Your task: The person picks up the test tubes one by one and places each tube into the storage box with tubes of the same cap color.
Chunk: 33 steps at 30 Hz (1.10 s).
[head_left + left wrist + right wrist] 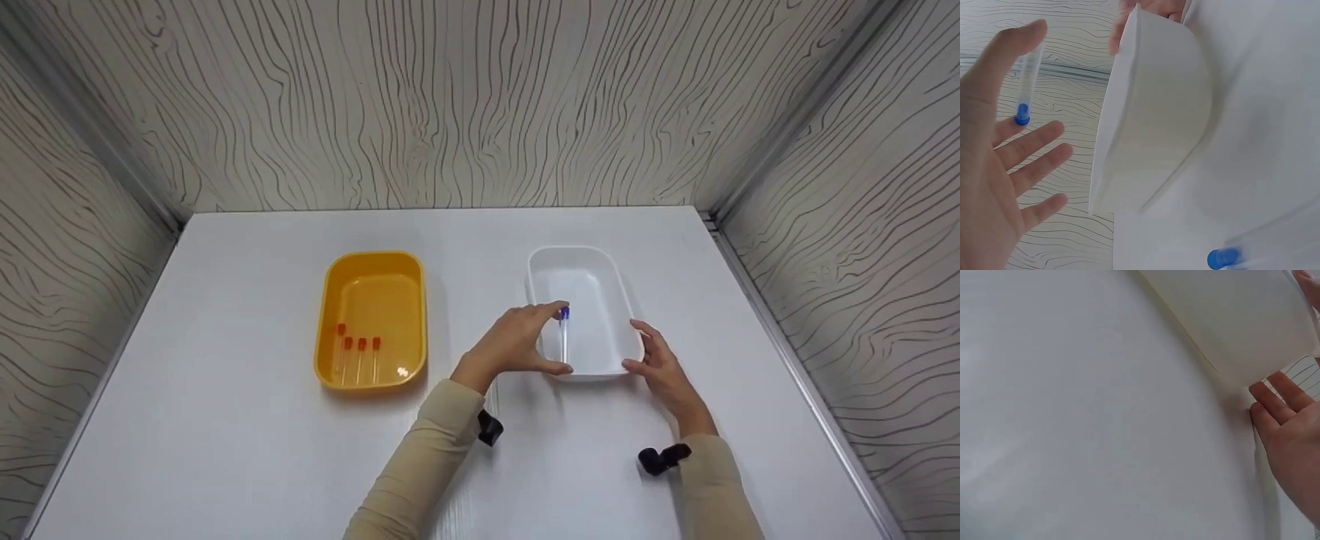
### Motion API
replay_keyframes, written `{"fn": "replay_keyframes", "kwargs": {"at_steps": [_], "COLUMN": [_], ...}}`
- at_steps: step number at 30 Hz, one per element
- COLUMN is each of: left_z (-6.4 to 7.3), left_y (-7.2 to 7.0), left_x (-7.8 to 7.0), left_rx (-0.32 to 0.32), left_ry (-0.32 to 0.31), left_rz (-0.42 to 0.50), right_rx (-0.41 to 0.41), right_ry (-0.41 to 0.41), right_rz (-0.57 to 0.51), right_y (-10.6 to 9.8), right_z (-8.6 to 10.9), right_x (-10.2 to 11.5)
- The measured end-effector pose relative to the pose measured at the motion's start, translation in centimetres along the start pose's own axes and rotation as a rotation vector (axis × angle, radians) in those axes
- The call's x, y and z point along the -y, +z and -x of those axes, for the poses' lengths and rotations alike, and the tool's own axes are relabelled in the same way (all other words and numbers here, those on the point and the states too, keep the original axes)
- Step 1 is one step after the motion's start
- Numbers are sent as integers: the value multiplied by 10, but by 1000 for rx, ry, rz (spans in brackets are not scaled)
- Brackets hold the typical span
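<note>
Between the thumb and index finger of my left hand [517, 337], a clear tube with a blue cap [565, 334] is pinched end to end, the cap against the index finger. The other fingers spread apart in the left wrist view. It is held over the near left part of a white tray [577, 253]. My right hand [667, 371] holds that tray at its near right corner, thumb at the rim and fingers along the outer side. In the right wrist view, the fingers [1280, 402] show beside the tray's outer wall.
To the left stands a yellow tray [371, 259] with several red-capped tubes [361, 345] lying in its near half. A blurred clear tube with a blue cap [1223, 258] appears low in the left wrist view. Patterned walls [420, 105] enclose the white table [247, 450].
</note>
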State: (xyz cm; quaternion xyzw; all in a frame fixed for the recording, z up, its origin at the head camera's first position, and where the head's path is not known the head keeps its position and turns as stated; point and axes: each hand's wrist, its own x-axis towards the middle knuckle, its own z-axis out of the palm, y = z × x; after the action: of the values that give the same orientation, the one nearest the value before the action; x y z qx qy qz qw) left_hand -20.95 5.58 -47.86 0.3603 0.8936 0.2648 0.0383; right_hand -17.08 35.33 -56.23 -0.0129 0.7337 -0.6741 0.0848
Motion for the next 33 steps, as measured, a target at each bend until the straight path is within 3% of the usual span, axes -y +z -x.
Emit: {"fn": "replay_keyframes", "kwargs": {"at_steps": [7,11,18,25,33], "left_z": [-10,-19,-34,-43,-51], "left_y": [5,10,29,42,49], "left_x": [-3,-6,-7,-8,-11], "left_rx": [32,47,-4,77,108], "left_ry": [-17,-35,-22,-95,-147], "left_rz": [2,-31,-109,-211,-272], "right_rx": [52,89,137,114,126], "right_ry": [-23,-3,-8,38,19], "right_rz": [62,38,12,32,24], "right_y": [-10,-11,-9,-9,-10], "right_z": [-5,-6,-7,-8,-7], "right_x": [1,0,-5,-5,-5]}}
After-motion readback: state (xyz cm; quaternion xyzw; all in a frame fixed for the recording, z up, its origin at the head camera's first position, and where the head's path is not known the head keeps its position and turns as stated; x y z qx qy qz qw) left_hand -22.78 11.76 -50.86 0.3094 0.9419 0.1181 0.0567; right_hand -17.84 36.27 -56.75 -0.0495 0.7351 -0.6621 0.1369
